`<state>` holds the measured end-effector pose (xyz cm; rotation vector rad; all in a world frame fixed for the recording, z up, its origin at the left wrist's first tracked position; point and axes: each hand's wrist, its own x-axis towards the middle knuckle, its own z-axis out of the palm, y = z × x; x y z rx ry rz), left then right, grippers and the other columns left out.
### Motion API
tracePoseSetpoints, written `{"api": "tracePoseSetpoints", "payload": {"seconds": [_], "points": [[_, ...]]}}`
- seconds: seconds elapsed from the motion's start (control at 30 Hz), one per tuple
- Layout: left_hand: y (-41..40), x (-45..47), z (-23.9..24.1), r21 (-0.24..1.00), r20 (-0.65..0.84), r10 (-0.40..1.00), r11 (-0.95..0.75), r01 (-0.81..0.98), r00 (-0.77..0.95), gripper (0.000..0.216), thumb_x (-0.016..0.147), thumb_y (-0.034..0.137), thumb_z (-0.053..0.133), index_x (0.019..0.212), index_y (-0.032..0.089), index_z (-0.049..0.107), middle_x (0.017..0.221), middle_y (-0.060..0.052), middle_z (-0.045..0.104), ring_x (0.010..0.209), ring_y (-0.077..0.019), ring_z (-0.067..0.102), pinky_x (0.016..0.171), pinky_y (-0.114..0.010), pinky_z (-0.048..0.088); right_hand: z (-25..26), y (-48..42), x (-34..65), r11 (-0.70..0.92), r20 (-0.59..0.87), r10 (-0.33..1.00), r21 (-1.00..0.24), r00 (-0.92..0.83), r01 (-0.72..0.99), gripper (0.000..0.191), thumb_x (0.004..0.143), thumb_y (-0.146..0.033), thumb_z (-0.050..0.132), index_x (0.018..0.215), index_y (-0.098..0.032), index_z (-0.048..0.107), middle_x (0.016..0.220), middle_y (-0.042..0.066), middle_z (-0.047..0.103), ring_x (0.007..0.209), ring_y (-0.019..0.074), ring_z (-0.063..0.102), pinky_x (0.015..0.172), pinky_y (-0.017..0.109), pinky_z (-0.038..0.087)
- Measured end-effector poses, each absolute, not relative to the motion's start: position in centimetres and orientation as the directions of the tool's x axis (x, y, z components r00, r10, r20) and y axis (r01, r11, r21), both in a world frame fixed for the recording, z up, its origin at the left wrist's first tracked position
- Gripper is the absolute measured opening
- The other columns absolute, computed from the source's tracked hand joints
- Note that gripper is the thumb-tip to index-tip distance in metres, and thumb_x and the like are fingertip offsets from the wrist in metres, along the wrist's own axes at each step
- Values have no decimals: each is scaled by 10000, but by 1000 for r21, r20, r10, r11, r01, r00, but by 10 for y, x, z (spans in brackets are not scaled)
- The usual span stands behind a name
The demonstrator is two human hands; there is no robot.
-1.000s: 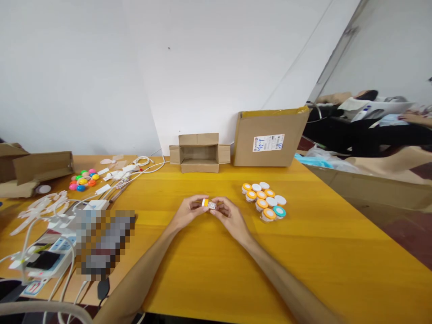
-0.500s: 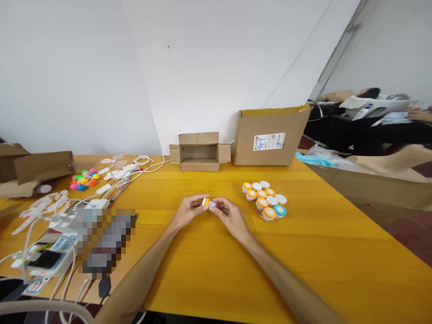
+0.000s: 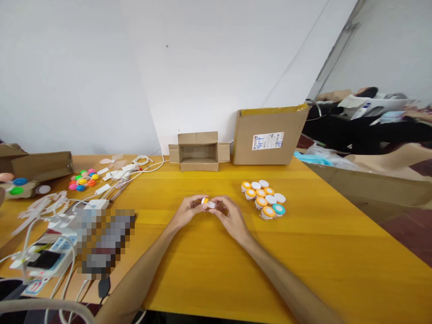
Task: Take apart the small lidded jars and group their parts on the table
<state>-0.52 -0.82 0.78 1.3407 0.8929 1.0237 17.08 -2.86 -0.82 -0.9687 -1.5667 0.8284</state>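
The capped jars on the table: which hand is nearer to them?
Right. The right hand lies just left of the capped jars, not touching; the left hand is farther left.

A yellow wooden table (image 3: 337, 252) stands against a plain white wall (image 3: 219, 67). Dark reddish floor (image 3: 418, 234) shows at right. Lighting is even.

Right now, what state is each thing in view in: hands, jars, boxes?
left hand, closed on the small jar's orange-capped end.
right hand, closed on its other end.
small jar, held sideways between both hands; cap tightness unclear.
jar cluster, upright, capped, packed together.
small cardboard box, open, flaps spread, opening facing the camera.
large cardboard box, standing on edge, label facing the camera.
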Motion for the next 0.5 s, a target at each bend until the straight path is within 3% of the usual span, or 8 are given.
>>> {"api": "tracePoseSetpoints", "payload": {"seconds": [0.17, 0.33, 0.5], "points": [[-9, -5, 12, 996, 39, 932, -6, -92, 360, 468, 626, 500, 826, 932, 157, 739, 884, -72, 749, 718, -192, 683, 726, -319, 551, -7, -30, 171, 481, 459, 876, -853, -149, 201, 97, 834, -315, 610, 895, -247, 643, 904, 33, 661, 831, 202, 614, 743, 326, 515], [-10, -6, 13, 996, 75, 944, -56, -69, 321, 435, 647, 492, 812, 925, 167, 730, 893, -61, 732, 794, -192, 661, 743, -297, 530, -12, -27, 169, 376, 356, 925, -905, -132, 199, 376, 764, -400, 702, 1096, -253, 603, 1003, 37, 685, 863, 209, 644, 780, 348, 533], [-9, -6, 11, 997, 64, 940, -47, -58, 334, 423, 671, 471, 801, 948, 164, 713, 876, -59, 725, 765, -187, 664, 733, -303, 530, -10, -27, 168, 328, 297, 935, -932, -193, 152, 210, 854, -413, 585, 938, -227, 633, 881, 29, 728, 800, 198, 672, 756, 331, 535]]}}
